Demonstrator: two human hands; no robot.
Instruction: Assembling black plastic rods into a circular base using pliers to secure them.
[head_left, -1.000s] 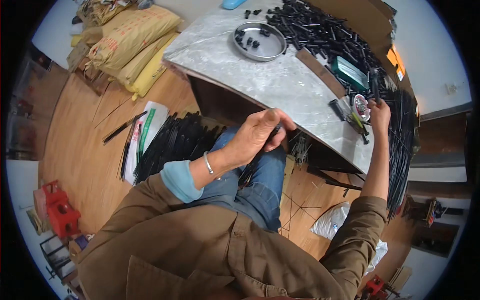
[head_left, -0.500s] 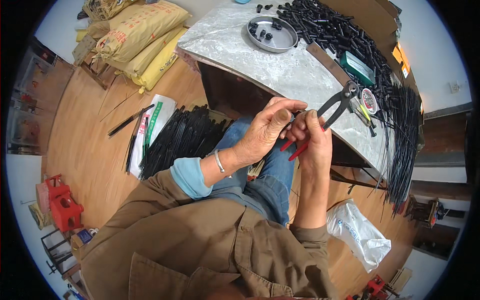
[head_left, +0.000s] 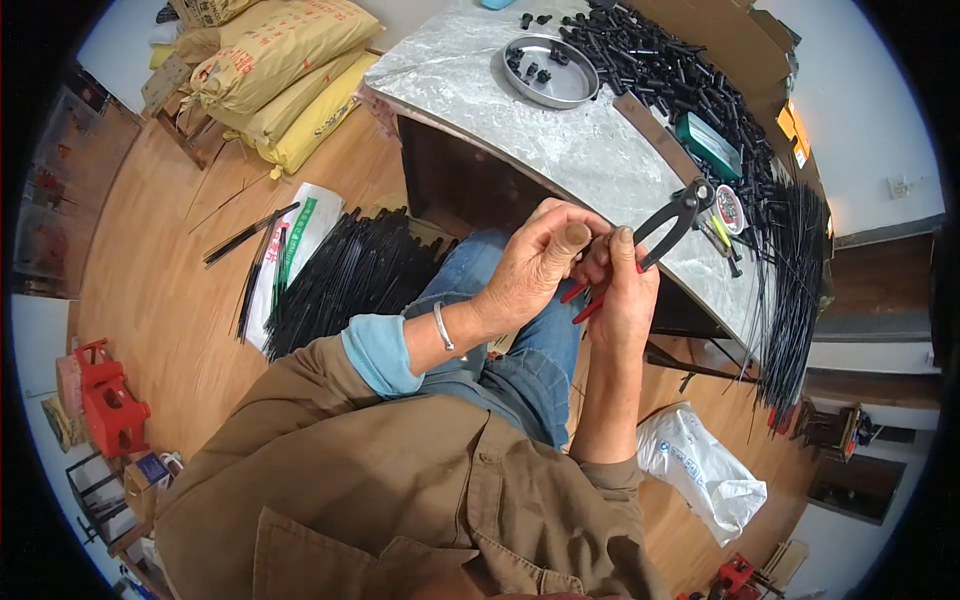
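In front of the table my right hand is closed around a pair of end-cutting pincers. Their dark jaws point up and right over the table edge, and the red handles stick out below the palm. My left hand, with a silver bracelet at the wrist, is close against the right hand's fingertips. Its fingers are bent and pressed together; whatever they pinch is hidden. Beneath the hands are my jeans-clad knees. A bundle of long black rods lies on the floor beside my left leg.
On the marbled table are a round metal tray with a few black parts, a heap of black tubular pieces, a green box, a bowl of small metal bits and thin black wires. Yellow sacks and a white sack stand on the floor.
The view has shifted slightly. Both hands keep nearly the same pose, and the pincers remain in the right hand.
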